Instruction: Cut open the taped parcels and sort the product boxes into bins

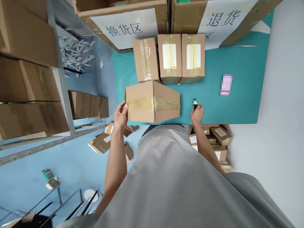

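Observation:
A taped cardboard box (140,103) is tilted at the front of the green table, one edge towards me. My left hand (120,115) grips its left end, thumb on the near face and fingers partly hidden behind. In my right hand (197,114) is a utility knife (195,104) with a black and yellow handle, its tip pointing away from me. The knife is to the right of the box, apart from it. Behind the box stand three smaller taped cartons in a row: a left one (146,60), a middle one (169,58) and a right one (193,57).
Two large open cartons with paper signs, one at left (163,19) and one at right (187,17), line the table's (211,95) back. A pixelated pink-white item (226,85) lies on the right. Shelves of boxes (30,38) rise at left. Flattened cardboard (102,142) and boxes (220,136) lie below.

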The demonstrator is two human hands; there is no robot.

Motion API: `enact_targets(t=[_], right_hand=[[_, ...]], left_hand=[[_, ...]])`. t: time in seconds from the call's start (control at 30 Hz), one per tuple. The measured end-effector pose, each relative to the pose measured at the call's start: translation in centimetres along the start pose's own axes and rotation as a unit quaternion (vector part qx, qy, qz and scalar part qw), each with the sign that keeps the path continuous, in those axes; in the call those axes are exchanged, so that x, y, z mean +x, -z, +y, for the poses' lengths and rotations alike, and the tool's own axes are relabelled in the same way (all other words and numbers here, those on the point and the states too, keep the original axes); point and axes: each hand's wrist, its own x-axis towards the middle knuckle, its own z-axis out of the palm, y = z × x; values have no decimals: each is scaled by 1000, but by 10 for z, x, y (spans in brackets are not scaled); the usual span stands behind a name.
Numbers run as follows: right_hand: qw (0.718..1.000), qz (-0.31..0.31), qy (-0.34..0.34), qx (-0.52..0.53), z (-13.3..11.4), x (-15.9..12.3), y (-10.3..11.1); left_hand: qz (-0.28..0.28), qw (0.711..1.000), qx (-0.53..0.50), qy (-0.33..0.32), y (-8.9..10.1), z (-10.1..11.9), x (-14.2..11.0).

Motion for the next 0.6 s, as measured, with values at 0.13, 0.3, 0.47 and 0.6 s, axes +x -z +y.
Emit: enact_targets(t=[0.13,0.3,0.47,0.6], right_hand=[[976,-106,29,186,-38,-11,-14],[915,-215,21,341,-87,-35,-24],[931,-122,114,324,-94,-57,27],[953,-76,140,259,-92,-64,66]], left_hand=[[9,999,-41,27,12,-8,6],[2,996,-73,47,27,-20,13],[6,989,-115,89,12,-40,18],[-37,979,-102,175,-31,-56,19]])
